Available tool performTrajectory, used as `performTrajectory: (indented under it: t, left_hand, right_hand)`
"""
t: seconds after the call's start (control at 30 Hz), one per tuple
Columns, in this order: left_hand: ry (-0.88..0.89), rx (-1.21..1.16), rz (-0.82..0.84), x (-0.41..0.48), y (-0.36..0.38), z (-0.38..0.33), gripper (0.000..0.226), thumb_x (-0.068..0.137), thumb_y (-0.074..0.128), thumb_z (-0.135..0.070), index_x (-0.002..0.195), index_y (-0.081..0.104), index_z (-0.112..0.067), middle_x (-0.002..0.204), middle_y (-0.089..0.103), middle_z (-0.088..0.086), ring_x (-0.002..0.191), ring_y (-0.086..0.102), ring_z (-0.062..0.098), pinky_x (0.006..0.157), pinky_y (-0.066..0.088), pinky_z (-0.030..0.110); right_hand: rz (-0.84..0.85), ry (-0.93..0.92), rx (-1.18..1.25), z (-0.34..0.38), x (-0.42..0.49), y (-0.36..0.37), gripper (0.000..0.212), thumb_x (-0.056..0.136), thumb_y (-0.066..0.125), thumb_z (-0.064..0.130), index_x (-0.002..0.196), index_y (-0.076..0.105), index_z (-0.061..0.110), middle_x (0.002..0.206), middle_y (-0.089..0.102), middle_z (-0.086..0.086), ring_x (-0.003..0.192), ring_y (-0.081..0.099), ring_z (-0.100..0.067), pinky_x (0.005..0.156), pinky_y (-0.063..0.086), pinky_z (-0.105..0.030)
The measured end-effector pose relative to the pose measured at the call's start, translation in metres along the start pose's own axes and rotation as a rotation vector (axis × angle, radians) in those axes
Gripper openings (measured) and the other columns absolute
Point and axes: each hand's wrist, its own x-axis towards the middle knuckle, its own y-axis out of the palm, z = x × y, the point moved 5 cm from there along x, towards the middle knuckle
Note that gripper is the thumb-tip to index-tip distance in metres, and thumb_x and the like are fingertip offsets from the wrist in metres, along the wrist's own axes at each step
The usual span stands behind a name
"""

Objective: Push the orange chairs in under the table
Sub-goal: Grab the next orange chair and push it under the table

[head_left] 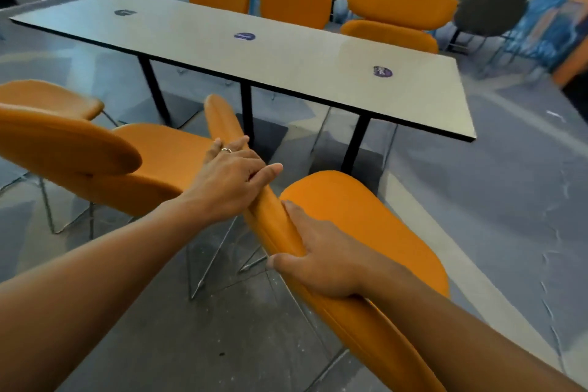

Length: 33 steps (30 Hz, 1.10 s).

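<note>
Orange chair (366, 226) side-on to table (286, 51), front rightward

Bright, even light; soft glare on the table (286, 54); blurred, distorted edges

Two arms show, both bare from the wrist back to the near edge of view: the left forearm (95, 280) on the near left, the right forearm (461, 328) on the near right. The left hand (229, 181) wears a thin, pale metal ring (226, 150) on one finger. The right hand (321, 261) looks broad-backed, its thumbnail short.
</note>
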Motion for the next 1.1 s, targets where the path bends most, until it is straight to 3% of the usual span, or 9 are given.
performTrajectory:
  t: [0.1,0.17,0.23,0.33,0.53,0.67,0.77,0.93,1.1]
  left_hand:
    - [0.071,0.037,-0.05,0.014,0.001,0.003,0.069,0.091,0.014,-0.069,0.074,0.068,-0.029,0.088,0.062,-0.011,0.112,0.053,0.013,0.118,0.006,0.044]
    - [0.13,0.062,-0.035,0.02,0.0,0.003,0.071,0.091,0.011,-0.068,0.072,0.068,-0.03,0.081,0.059,-0.01,0.097,0.057,0.013,0.115,0.009,0.041]
    - [0.192,0.115,0.02,0.026,0.001,0.009,0.074,0.092,0.006,-0.066,0.074,0.069,-0.031,0.081,0.06,-0.01,0.098,0.057,0.013,0.114,0.01,0.039]
    - [0.272,0.168,0.074,0.035,0.002,0.023,0.077,0.092,0.002,-0.067,0.08,0.07,-0.034,0.086,0.065,-0.01,0.109,0.054,0.014,0.114,0.008,0.039]
    - [0.344,0.135,-0.034,0.045,-0.004,0.037,0.076,0.095,0.006,-0.065,0.079,0.072,-0.031,0.087,0.067,-0.006,0.1,0.056,0.019,0.107,0.019,0.039]
    - [0.325,0.112,-0.144,0.037,-0.007,0.033,0.077,0.097,0.008,-0.061,0.074,0.072,-0.023,0.079,0.066,-0.002,0.096,0.055,0.025,0.102,0.024,0.04]
    - [0.332,0.09,-0.16,0.033,-0.007,0.031,0.076,0.098,0.01,-0.059,0.069,0.069,-0.021,0.075,0.062,-0.002,0.098,0.054,0.026,0.101,0.027,0.041]
    - [0.326,0.038,-0.177,0.025,-0.01,0.028,0.063,0.101,0.016,-0.055,0.052,0.046,-0.03,0.064,0.051,-0.006,0.09,0.054,0.027,0.099,0.03,0.043]
    - [0.31,0.041,-0.193,0.013,-0.012,0.031,0.064,0.101,0.014,-0.055,0.049,0.043,-0.032,0.064,0.051,-0.005,0.092,0.055,0.028,0.099,0.031,0.044]
  right_hand:
    - [-0.048,0.071,-0.032,0.007,-0.002,0.002,0.09,0.096,0.054,0.056,0.16,-0.003,0.028,0.151,0.043,-0.007,0.12,0.055,-0.026,0.098,0.049,-0.042]
    - [-0.099,0.144,-0.072,0.012,-0.002,0.005,0.083,0.096,0.051,0.058,0.159,0.007,0.026,0.143,0.049,-0.006,0.116,0.056,-0.027,0.095,0.05,-0.044]
    - [-0.176,0.219,-0.144,0.016,-0.004,0.008,0.069,0.096,0.047,0.062,0.149,0.026,0.022,0.125,0.057,-0.004,0.104,0.058,-0.026,0.085,0.051,-0.045]
    - [-0.345,0.312,-0.189,0.023,-0.009,0.014,0.057,0.094,0.034,0.074,0.117,0.045,0.023,0.095,0.056,0.002,0.084,0.056,-0.022,0.067,0.043,-0.04]
    - [-0.499,0.455,-0.218,0.022,-0.028,0.022,0.07,0.087,0.012,0.084,0.095,0.048,0.023,0.078,0.046,0.003,0.074,0.049,-0.022,0.066,0.037,-0.04]
    - [-0.676,0.563,-0.279,0.025,-0.041,0.031,0.079,0.083,0.009,0.088,0.09,0.052,0.023,0.076,0.053,0.002,0.071,0.054,-0.018,0.067,0.048,-0.037]
    - [-0.781,0.531,-0.363,0.029,-0.043,0.032,0.077,0.085,0.01,0.088,0.081,0.051,0.023,0.065,0.045,0.005,0.063,0.051,-0.016,0.061,0.044,-0.033]
    - [-0.732,0.469,-0.467,0.026,-0.04,0.033,0.078,0.076,0.022,0.095,0.083,0.051,0.022,0.067,0.043,0.004,0.064,0.051,-0.017,0.06,0.042,-0.031]
    - [-0.727,0.432,-0.522,0.025,-0.043,0.035,0.078,0.077,0.026,0.093,0.085,0.054,0.021,0.071,0.05,0.002,0.069,0.058,-0.019,0.065,0.051,-0.033]
